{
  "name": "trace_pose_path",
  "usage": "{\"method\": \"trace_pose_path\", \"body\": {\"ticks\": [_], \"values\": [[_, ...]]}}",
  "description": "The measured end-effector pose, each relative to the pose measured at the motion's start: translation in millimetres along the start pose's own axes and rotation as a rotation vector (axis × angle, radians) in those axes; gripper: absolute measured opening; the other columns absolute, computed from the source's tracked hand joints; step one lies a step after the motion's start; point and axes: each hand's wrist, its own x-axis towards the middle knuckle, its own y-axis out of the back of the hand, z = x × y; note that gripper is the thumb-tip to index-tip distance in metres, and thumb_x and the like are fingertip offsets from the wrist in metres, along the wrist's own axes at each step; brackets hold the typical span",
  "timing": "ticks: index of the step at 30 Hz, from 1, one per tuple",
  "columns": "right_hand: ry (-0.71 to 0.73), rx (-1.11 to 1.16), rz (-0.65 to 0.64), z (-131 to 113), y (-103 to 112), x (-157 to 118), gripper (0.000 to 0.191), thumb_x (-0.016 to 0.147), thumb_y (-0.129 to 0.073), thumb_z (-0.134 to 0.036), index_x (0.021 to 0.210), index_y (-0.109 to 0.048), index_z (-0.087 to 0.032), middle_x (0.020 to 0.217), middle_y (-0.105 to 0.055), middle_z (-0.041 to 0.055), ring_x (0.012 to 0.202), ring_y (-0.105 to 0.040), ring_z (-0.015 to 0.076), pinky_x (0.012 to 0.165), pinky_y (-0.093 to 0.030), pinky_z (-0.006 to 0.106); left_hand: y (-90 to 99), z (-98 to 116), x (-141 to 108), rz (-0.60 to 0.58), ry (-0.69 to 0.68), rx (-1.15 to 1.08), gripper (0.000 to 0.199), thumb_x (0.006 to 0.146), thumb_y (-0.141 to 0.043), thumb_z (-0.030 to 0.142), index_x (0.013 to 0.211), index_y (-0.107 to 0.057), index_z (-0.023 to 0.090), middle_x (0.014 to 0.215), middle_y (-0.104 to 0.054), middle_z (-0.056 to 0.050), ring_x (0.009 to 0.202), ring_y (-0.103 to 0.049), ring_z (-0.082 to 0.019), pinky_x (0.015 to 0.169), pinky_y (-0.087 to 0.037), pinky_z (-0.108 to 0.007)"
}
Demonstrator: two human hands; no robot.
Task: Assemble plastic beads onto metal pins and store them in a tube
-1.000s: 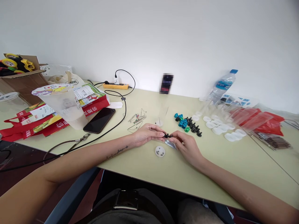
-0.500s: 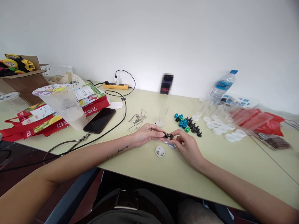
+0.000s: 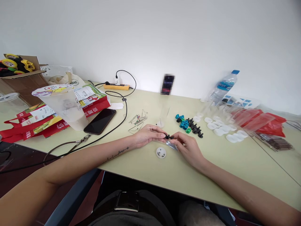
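My left hand (image 3: 147, 136) is closed, thumb and fingers pinching a small black plastic piece (image 3: 167, 137); thin wire ends show by its fingers. From the other side, my right hand (image 3: 189, 149) pinches the same piece, its fingertips partly hiding it. Just under the fingers is a clear, ridged, spring-like part (image 3: 172, 145); I cannot tell which hand supports it. Nearer me, a round white cap (image 3: 161, 153) holds several tiny metal bits. Bent metal wires with coloured tips (image 3: 137, 121) lie beyond my left hand. Small blue, black and green plastic pieces (image 3: 185, 124) are heaped beyond my right hand.
White discs with clear tubes (image 3: 218, 125) and a red plastic bag (image 3: 263, 121) lie at right, a water bottle (image 3: 224, 86) behind. At left are a phone (image 3: 100, 121), a plastic cup (image 3: 68, 106), red packets (image 3: 96, 106), a black cable (image 3: 125, 116) and a power strip (image 3: 117, 87).
My right fingers have come slightly left and closed further over the black piece, covering more of it. My left hand stays nearly still.
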Motion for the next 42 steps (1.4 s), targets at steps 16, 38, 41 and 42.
{"method": "trace_pose_path", "body": {"ticks": [16,38,41,42], "values": [[-0.005,0.006,-0.004,-0.3,-0.1,0.3,0.023,0.086,-0.048,-0.041,0.078,-0.055,-0.021,0.056,-0.052,-0.0035,0.052,-0.045,0.0117,0.052,-0.035,0.024,0.0,0.2,-0.4,-0.004,0.001,-0.002,0.033,0.06,-0.078,0.022,0.088,-0.068,0.007,0.083,-0.069,-0.01,0.075,-0.067,-0.018,0.088,-0.047,-0.035],[0.008,-0.006,-0.031,-2.1,1.4,0.4,0.023,0.088,-0.045,-0.04,0.079,-0.055,-0.021,0.058,-0.053,-0.0026,0.054,-0.047,0.0131,0.054,-0.036,0.025,-0.6,0.9,-0.2,0.002,0.007,0.0,0.034,0.059,-0.079,0.023,0.087,-0.069,0.008,0.082,-0.069,-0.01,0.075,-0.067,-0.018,0.088,-0.047,-0.035],[-0.004,0.013,0.019,-0.3,-0.4,0.2,0.017,0.084,-0.052,-0.038,0.088,-0.055,-0.023,0.059,-0.054,-0.0035,0.053,-0.047,0.013,0.054,-0.037,0.025,-0.6,0.3,0.2,0.015,0.003,-0.001,0.035,0.057,-0.079,0.024,0.086,-0.069,0.008,0.087,-0.069,-0.011,0.076,-0.067,-0.018,0.088,-0.047,-0.036],[-0.003,0.014,0.021,-0.1,-0.6,0.2,0.017,0.084,-0.052,-0.039,0.087,-0.055,-0.022,0.059,-0.053,-0.0035,0.053,-0.046,0.0129,0.053,-0.037,0.025,-0.6,0.3,0.1,0.014,0.006,0.001,0.035,0.057,-0.079,0.024,0.086,-0.069,0.008,0.087,-0.069,-0.011,0.076,-0.067,-0.019,0.088,-0.047,-0.036]]}}
